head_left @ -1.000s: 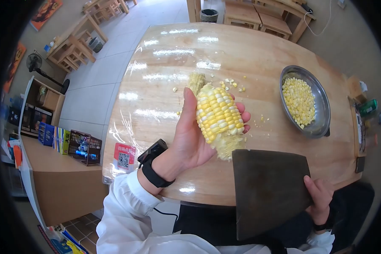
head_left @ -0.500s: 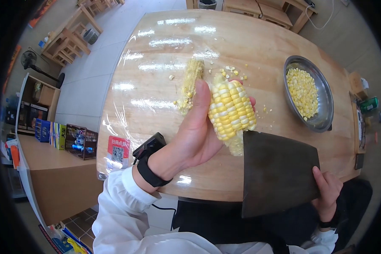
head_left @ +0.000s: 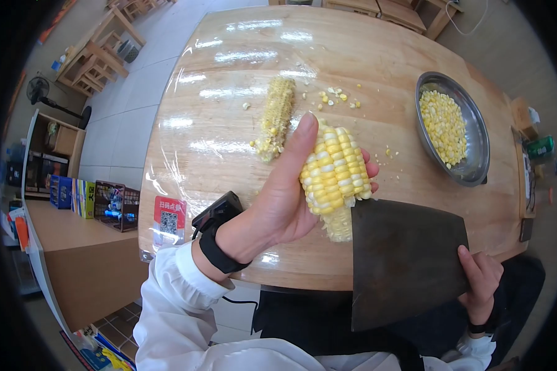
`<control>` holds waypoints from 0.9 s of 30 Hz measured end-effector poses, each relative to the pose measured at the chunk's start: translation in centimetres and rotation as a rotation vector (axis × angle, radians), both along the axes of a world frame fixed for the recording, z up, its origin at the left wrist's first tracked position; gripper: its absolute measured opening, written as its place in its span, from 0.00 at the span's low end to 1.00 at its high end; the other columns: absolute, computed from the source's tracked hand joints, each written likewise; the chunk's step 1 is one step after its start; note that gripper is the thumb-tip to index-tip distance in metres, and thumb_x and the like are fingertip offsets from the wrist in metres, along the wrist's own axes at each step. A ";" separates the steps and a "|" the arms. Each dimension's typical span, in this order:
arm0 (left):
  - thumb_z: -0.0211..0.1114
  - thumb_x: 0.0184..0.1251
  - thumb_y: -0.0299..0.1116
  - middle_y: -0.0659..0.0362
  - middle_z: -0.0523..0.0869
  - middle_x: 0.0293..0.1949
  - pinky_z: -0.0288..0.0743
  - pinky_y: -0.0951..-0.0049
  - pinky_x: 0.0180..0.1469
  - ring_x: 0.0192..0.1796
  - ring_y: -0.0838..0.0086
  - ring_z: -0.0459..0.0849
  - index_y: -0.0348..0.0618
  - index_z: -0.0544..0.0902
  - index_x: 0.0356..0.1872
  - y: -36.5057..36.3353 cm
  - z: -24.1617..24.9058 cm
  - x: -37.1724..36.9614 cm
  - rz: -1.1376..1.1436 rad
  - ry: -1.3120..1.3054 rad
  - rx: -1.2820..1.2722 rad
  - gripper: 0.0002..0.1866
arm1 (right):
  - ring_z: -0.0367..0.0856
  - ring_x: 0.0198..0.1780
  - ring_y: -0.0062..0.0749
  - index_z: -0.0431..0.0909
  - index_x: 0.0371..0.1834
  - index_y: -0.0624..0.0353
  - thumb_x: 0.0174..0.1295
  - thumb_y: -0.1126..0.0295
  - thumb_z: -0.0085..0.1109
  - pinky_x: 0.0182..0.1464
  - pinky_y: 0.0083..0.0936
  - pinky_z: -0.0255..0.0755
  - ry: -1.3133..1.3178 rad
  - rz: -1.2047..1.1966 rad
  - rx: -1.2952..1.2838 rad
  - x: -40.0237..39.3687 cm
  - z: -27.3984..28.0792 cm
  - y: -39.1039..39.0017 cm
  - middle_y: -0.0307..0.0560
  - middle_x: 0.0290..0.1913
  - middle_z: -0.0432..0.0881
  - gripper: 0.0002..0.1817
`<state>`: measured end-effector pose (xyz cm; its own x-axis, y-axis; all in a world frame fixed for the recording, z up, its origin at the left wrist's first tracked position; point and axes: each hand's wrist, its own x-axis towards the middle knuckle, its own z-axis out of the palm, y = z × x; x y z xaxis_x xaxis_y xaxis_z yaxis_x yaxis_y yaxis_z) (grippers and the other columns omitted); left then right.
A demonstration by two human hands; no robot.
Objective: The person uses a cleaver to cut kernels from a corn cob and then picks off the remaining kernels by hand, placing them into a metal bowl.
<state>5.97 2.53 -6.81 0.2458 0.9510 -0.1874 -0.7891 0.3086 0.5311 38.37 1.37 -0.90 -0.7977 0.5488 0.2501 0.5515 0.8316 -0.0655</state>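
My left hand (head_left: 284,191) is wrapped round a partly stripped corn cob (head_left: 335,170), thumb on its near side and fingertips showing at its right. Yellow and white kernels cover its upper part; the lower end is bare. In my right hand (head_left: 480,275) is a wide dark cleaver (head_left: 408,260), whose left corner lies close to the cob's lower end. A stripped cob (head_left: 277,114) rests on the table beyond my left hand, with loose kernels (head_left: 334,96) to its right. The metal bowl (head_left: 479,162) at the right holds cut kernels (head_left: 442,127).
The wooden table (head_left: 377,55) has a clear plastic cover. A red QR-code card (head_left: 169,219) and a black device (head_left: 216,211) are near its left front. A green can (head_left: 540,146) stands at the far right, a shelf with a basket (head_left: 116,206) at the left.
The cob in my left hand has tilted, its bare end swinging down and its top now lower. The cleaver has dropped slightly. The view has shifted a little.
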 end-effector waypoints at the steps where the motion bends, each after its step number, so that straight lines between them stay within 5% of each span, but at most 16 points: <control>1: 0.43 0.60 0.70 0.53 0.78 0.43 0.73 0.55 0.56 0.48 0.65 0.80 0.44 0.71 0.50 0.0 -0.1 0.0 -0.004 0.000 -0.002 0.37 | 0.66 0.17 0.34 0.75 0.50 0.64 0.39 0.69 0.63 0.20 0.26 0.56 0.000 -0.007 0.004 0.0 0.0 -0.1 0.43 0.18 0.65 0.29; 6: 0.47 0.66 0.56 0.52 0.79 0.40 0.75 0.59 0.53 0.46 0.64 0.80 0.41 0.73 0.44 -0.3 0.0 0.2 0.070 -0.304 0.028 0.25 | 0.67 0.18 0.34 0.76 0.51 0.62 0.35 0.68 0.64 0.20 0.27 0.57 -0.006 -0.015 -0.059 0.0 0.1 -0.7 0.42 0.19 0.65 0.32; 27: 0.40 0.71 0.47 0.49 0.78 0.41 0.75 0.61 0.45 0.40 0.63 0.80 0.48 0.68 0.53 0.0 -0.8 -0.2 0.127 -0.426 0.038 0.19 | 0.64 0.15 0.31 0.75 0.49 0.64 0.41 0.67 0.66 0.19 0.26 0.55 0.117 0.016 -0.211 -1.5 -0.9 -2.1 0.41 0.16 0.64 0.27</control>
